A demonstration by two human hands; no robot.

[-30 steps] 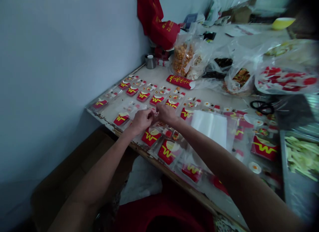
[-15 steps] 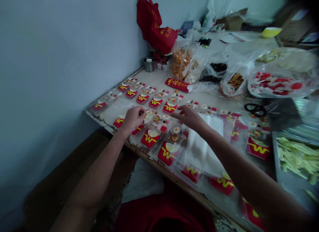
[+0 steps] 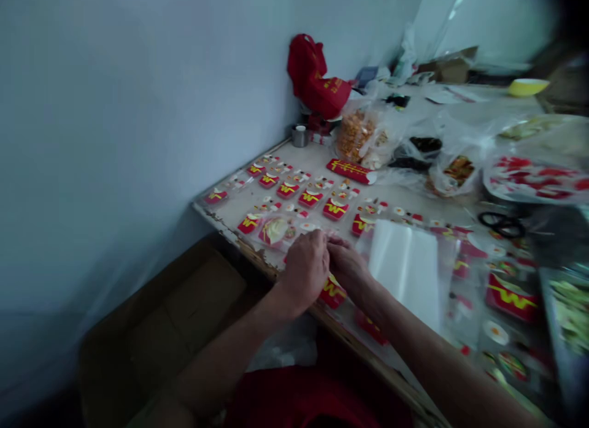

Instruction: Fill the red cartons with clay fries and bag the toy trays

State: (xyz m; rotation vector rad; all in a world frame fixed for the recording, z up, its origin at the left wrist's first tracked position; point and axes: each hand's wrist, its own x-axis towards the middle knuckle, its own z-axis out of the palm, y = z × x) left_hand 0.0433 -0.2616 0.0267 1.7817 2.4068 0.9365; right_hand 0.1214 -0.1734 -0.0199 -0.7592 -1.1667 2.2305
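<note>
Clear packet [image 3: 275, 230] lies flat near the bench's [image 3: 235, 206] front edge; beside it, left hand [image 3: 306, 270] and right hand [image 3: 348, 263] meet, fingers curled in, how tightly and on what I can't tell!

From my remote post, I see packets [image 3: 310, 196] in rows across the table [image 3: 313, 158], a sheet [image 3: 405, 262] with packets on both sides, scissors [image 3: 501, 224] behind and farther right, a tray [image 3: 556, 330] at far right, bags [image 3: 356, 133] beyond, a cup [image 3: 300, 136] near the wall [image 3: 161, 109], and a box [image 3: 110, 330] below at left.
</note>
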